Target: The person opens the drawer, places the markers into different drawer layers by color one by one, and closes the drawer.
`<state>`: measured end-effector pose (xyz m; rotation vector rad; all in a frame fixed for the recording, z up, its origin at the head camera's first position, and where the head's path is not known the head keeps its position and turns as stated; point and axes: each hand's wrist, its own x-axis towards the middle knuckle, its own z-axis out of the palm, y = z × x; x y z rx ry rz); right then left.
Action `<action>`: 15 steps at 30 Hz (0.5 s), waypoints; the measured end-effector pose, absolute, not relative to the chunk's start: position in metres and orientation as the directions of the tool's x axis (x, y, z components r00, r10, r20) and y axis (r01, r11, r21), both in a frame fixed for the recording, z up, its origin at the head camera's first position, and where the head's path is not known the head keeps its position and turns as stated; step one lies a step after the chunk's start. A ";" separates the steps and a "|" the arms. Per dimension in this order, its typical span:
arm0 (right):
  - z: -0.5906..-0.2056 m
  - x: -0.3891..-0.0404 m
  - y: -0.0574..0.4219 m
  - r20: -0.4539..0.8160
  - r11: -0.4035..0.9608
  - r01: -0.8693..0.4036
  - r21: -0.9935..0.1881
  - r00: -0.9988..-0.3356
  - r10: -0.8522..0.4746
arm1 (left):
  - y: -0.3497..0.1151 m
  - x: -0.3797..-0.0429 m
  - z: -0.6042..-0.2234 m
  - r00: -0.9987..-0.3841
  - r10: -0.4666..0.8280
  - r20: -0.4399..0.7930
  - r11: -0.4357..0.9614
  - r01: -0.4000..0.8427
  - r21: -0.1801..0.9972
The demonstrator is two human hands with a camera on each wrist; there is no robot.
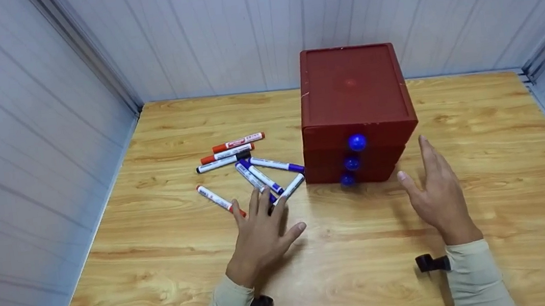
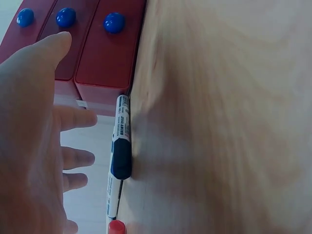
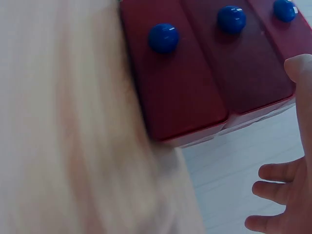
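Observation:
A dark red box with three stacked drawers (image 1: 355,87) stands on the table, each drawer front bearing a round blue knob (image 1: 357,142). To its left lies a loose group of whiteboard markers (image 1: 265,177) with red, blue and black caps. My left hand (image 1: 261,234) hovers palm down with fingers spread, just in front of the markers, holding nothing. A black-capped marker (image 2: 122,156) shows beyond its fingers in the left wrist view. Off the box's front right corner is my right hand (image 1: 439,195), its fingers extended and thumb apart, holding nothing. All drawers look closed.
The wood-grain table (image 1: 165,288) is bounded by pale panel walls (image 1: 217,31) at the back and both sides. A black strap mount (image 1: 261,304) sits on the left wrist and another (image 1: 431,262) on the right.

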<state>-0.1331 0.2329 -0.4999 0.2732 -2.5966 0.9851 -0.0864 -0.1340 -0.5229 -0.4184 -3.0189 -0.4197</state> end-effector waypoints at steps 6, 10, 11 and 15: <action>-0.490 -0.135 0.230 0.387 0.714 -0.301 -0.633 -0.921 -0.045 | -0.127 -0.085 -0.525 -0.958 0.260 0.124 0.914 0.286 0.287; -0.483 -0.138 0.229 0.398 0.683 -0.313 -0.660 -0.917 -0.035 | -0.121 -0.083 -0.526 -0.957 0.252 0.142 0.901 0.286 0.325; -0.481 -0.138 0.229 0.407 0.674 -0.321 -0.665 -0.913 -0.033 | -0.119 -0.083 -0.526 -0.955 0.253 0.154 0.897 0.291 0.333; -0.475 -0.143 0.226 0.448 0.643 -0.373 -0.669 -0.892 -0.052 | -0.114 -0.080 -0.529 -0.943 0.252 0.216 0.885 0.315 0.342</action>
